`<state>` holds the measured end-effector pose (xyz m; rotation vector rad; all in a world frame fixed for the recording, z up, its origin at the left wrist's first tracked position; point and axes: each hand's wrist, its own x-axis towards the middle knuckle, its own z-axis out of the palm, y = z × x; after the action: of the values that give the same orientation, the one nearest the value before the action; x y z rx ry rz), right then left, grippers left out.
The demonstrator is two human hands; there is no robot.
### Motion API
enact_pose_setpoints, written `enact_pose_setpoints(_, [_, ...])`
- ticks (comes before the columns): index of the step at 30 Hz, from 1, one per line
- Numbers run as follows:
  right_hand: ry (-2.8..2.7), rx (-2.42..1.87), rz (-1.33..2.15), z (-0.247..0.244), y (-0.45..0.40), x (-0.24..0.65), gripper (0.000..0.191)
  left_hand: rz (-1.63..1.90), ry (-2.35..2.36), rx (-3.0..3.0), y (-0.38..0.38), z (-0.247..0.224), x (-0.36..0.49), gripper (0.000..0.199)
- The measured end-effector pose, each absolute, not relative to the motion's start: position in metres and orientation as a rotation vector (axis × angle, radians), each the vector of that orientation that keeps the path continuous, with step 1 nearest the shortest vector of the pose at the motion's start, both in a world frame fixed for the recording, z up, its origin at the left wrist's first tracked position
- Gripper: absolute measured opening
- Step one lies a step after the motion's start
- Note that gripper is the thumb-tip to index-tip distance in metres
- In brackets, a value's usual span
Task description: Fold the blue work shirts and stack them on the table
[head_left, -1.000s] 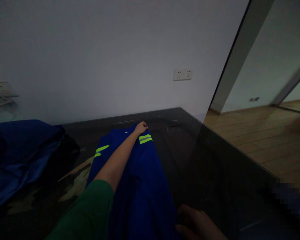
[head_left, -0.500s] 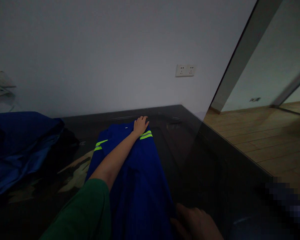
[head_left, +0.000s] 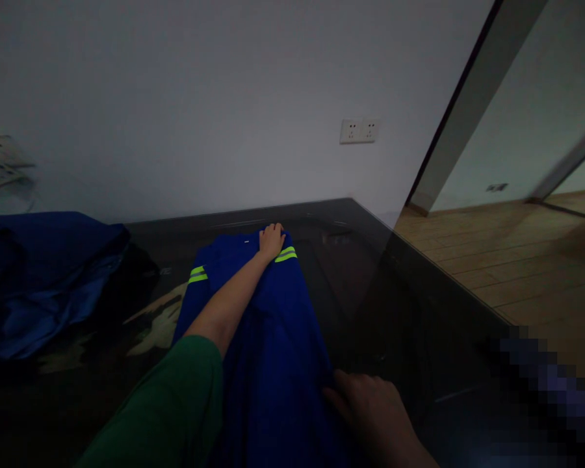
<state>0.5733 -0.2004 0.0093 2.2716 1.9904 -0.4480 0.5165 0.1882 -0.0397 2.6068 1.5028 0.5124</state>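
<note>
A blue garment [head_left: 277,325] with yellow-green and grey stripes lies lengthwise on a dark table [head_left: 370,286]. My left hand [head_left: 272,240], at the end of a green sleeve, rests on its far right corner beside a stripe; the fingers curl over the far edge and seem to grip the cloth. Near the bottom, my right hand [head_left: 368,403] pinches the garment's right edge, fingers bent together. The cloth between those fingers is dark and only partly visible.
A heap of blue cloth [head_left: 53,273] lies at the left, next to a camouflage-patterned patch [head_left: 160,328]. Behind the table stands a wall with a socket [head_left: 359,130]. Wooden floor [head_left: 448,253] shows at the right, and a pixelated dark object [head_left: 550,380] at lower right.
My right hand has moved up a little in view, still at the garment's right edge. My left hand stays at the far corner. The left stripe lies flatter, and the view has shifted slightly.
</note>
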Motion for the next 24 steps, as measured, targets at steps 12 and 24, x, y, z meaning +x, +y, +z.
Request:
enact_pose_setpoints(12, [2.888, 2.119, -0.061, 0.03, -0.189, 0.568, 0.02, 0.103, 0.598, 2.708, 0.087, 0.033, 0.33, 0.043])
enact_pose_setpoints(24, [2.83, 1.285, 0.177, 0.057, -0.114, 0.502, 0.021, 0.285, 0.976, 3.046, 0.034, 0.009, 0.3, 0.034])
